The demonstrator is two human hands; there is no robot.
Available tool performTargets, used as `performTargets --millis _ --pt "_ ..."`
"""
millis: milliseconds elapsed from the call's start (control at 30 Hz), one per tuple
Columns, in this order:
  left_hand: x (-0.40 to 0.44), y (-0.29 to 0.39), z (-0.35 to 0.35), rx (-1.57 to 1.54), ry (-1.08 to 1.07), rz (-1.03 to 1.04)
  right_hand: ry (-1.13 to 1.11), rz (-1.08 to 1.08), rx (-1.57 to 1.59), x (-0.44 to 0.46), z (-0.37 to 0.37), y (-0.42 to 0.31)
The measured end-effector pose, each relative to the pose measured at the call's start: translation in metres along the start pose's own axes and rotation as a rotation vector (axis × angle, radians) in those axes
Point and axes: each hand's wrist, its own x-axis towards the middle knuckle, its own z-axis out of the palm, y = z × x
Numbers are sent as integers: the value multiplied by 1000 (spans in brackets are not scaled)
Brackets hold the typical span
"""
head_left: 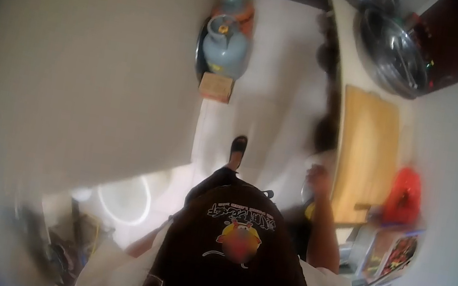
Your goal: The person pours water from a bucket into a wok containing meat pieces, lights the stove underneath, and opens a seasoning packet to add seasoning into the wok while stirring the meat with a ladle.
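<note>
My right hand hangs in front of me on the right, near the left edge of a wooden board on the counter. Its fingers look curled, though blurred. A pale, curved edge shows around the hand, but I cannot make out what it belongs to. On the left only a bit of my forearm shows beside the dark apron; my left hand is out of sight.
A pale gas cylinder and a cardboard box stand along the left of the floor ahead. Metal pans and a red plastic bag sit on the right-hand counter. A round white rim lies low left.
</note>
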Motion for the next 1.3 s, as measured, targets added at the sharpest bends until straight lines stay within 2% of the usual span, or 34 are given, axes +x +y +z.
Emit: performTargets --millis 33,67,100,133,167,200,233,300,333,433,467,500,567,633,667,700,733,767,800,867,900,933,967,1000,1033,1067,1133,1167,1200,1267,1300 --pt "39 14 -20 -81 20 43 -16 -51 -28 21 3 4" --pt "78 31 -40 -288 36 95 -78 -155 -288 41 9 7" --pt "119 49 -59 -669 20 218 -122 -105 -393 60 11 2" --pt "155 129 -101 -332 200 -413 -172 -59 -501 72 20 -16" --pt "247 100 -154 -704 -433 -316 -196 154 -436 71 45 -58" --pt "278 143 -183 -419 -149 -176 -234 -30 -629 80 53 -85" --pt "310 188 -213 -81 150 -125 -263 -206 -817 87 61 -100" --pt "323 341 -273 -690 237 -41 -232 -135 -822 128 73 -151" --pt "340 392 -295 -651 267 -18 -209 -77 -844 155 79 -178" --pt "417 513 -351 -539 375 75 -253 -116 -833 254 95 -256" --pt "436 529 -362 -419 358 74 -275 -208 -850 292 97 -274" --pt "460 544 -369 -299 341 61 -289 -212 -848 337 103 -306" --pt "501 552 -369 -565 282 -30 -282 -262 -874 403 125 -400" --pt "526 556 -356 -128 225 58 -256 -363 -774 461 149 -508" --pt "551 536 -350 -772 139 -154 -232 -426 -758 484 163 -559" --pt "539 582 -336 -520 66 -326 -213 -488 -746 499 170 -603" --pt "537 599 -336 12 -48 -26 -218 -490 -758 508 181 -646" --pt "538 612 -335 538 4 290 -256 -552 -724 532 193 -691" --pt "513 708 -346 208 21 42 -289 -619 -683 559 203 -729" --pt "576 646 -344 -497 32 -9 -346 -661 -705 608 221 -785" --pt "600 672 -369 -9 35 18 -404 -687 -720 635 229 -809" --pt "624 687 -392 250 59 305 -409 -656 -767 652 233 -829" --pt "647 710 -420 383 46 421 -402 -668 -770 677 238 -844" --pt "669 733 -448 512 46 542 -376 -682 -926 704 244 -857" --pt "711 770 -486 333 -100 254 -348 -675 -1078 727 252 -870" --pt "749 816 -525 181 -182 -49 -341 -643 -1074 753 257 -878" --pt "835 940 -591 169 -360 -349 -334 -622 -1160 795 260 -902" --pt "847 1016 -637 522 -350 -115 -310 -611 -1209 813 262 -913" --pt "876 1062 -671 959 -157 389 -374 -453 -1050 826 265 -933" --pt "918 1155 -725 949 22 667 -305 -404 -1056 853 267 -977" --pt "940 1213 -741 707 5 481 -253 -346 -1079 868 264 -989"
